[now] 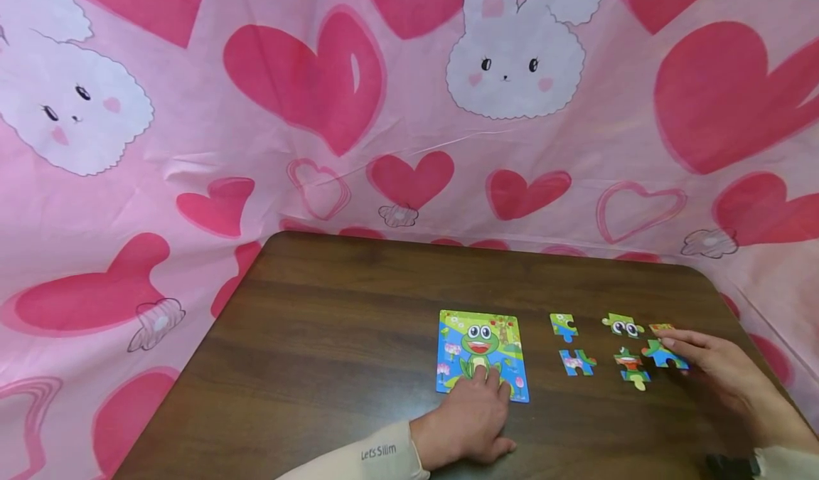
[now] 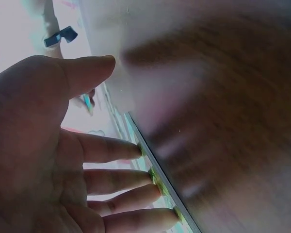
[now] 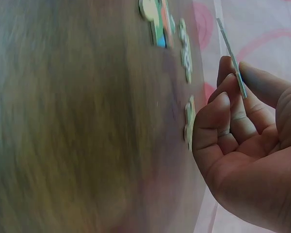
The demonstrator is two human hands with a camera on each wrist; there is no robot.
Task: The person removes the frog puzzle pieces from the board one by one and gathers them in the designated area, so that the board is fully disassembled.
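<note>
My left hand (image 1: 472,416) rests its fingertips on the lower part of a frog picture board (image 1: 483,334), its fingers fairly straight. Seen from the left wrist, the fingers (image 2: 121,182) reach the near edge of that thin board (image 2: 160,177). On the right, my right hand (image 1: 719,370) pinches a blue and green jigsaw puzzle piece (image 1: 668,355) between thumb and fingers. The right wrist view shows this piece (image 3: 230,56) edge-on, raised off the table. Close behind it lies a piece with red and orange (image 1: 662,328), partly covered by the hand.
Between the board and my right hand lie several loose puzzle pieces: a green and blue one (image 1: 564,327), one with a pink flower (image 1: 577,363), one with frog eyes (image 1: 623,326) and one with a red mouth (image 1: 632,368). A pink heart-patterned cloth (image 1: 409,131) hangs behind the brown table (image 1: 320,338).
</note>
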